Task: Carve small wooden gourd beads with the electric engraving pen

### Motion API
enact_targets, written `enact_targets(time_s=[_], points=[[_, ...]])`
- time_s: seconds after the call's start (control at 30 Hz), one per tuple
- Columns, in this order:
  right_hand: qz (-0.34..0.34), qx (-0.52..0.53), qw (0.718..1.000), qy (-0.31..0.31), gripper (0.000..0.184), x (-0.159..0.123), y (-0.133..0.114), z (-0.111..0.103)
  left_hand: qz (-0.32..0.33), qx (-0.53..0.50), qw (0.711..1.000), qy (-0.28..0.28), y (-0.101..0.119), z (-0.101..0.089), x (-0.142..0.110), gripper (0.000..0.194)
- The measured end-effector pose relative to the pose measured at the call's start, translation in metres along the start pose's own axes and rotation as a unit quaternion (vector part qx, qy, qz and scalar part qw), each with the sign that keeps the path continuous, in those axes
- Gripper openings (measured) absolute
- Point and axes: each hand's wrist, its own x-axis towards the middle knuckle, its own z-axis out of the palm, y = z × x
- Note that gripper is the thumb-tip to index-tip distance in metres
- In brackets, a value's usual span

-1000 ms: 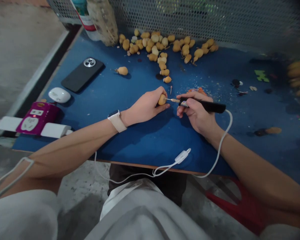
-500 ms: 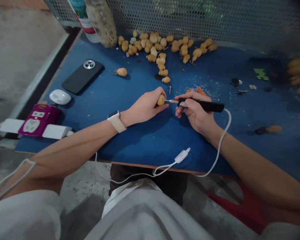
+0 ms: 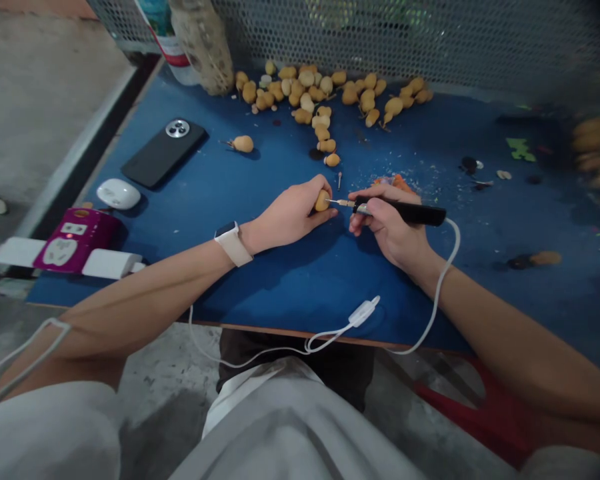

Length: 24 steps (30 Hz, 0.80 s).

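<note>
Between the thumb and fingers of my left hand point(image 3: 293, 212) sits a small tan gourd point(image 3: 323, 201). My right hand point(image 3: 395, 227) grips a black corded pen tool point(image 3: 410, 211) like a pencil; it could be an engraving or wood-burning pen. The tool's thin metal tip meets the right side of the gourd, or comes very close to it. A white cable point(image 3: 447, 267) runs from the tool's back end down over my right wrist. Beyond my hands, a small pin-like bit point(image 3: 339, 180) and an orange crumpled item point(image 3: 397, 181) lie among pale shavings.
Many small gourds point(image 3: 300, 90) are heaped along the back, near a bottle point(image 3: 167, 40) and a jar point(image 3: 203, 50). On the left lie a phone point(image 3: 163, 157), a white case point(image 3: 119, 194) and a purple power strip point(image 3: 73, 240). An inline cable switch point(image 3: 364, 313) rests near the front edge.
Both hands, the gourd and the pen tool hold almost the same place. The view has shifted very slightly, and a foot shows more at the far left.
</note>
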Motion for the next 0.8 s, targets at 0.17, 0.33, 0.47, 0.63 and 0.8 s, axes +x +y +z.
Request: enact_targets(time_s=[0.17,0.33,0.47,0.63,0.8], points=[[0.004,-0.005,1.0,0.0,0.031,0.0002,-0.0003,-0.0003,-0.002,-0.002,1.0,-0.003,-0.0005,0.0001,0.0008,0.019],[-0.017,-0.002,1.0,0.0,0.036,0.0008,0.0022,-0.0013,-0.002,0.007,1.0,0.002,-0.0007,0.0014,0.0006,0.02],[-0.005,-0.011,1.0,0.006,0.035,0.0011,0.0027,-0.0025,-0.001,0.008,1.0,-0.001,-0.0001,0.0007,-0.0001,0.02],[-0.007,-0.011,1.0,-0.008,0.034,0.0012,0.0035,-0.0039,0.004,0.006,1.0,0.0,0.0003,-0.0002,0.0,0.021],[-0.005,-0.006,1.0,0.0,0.03,0.0012,0.0032,-0.003,0.009,0.016,1.0,-0.001,-0.0014,0.0015,0.0001,0.021]])
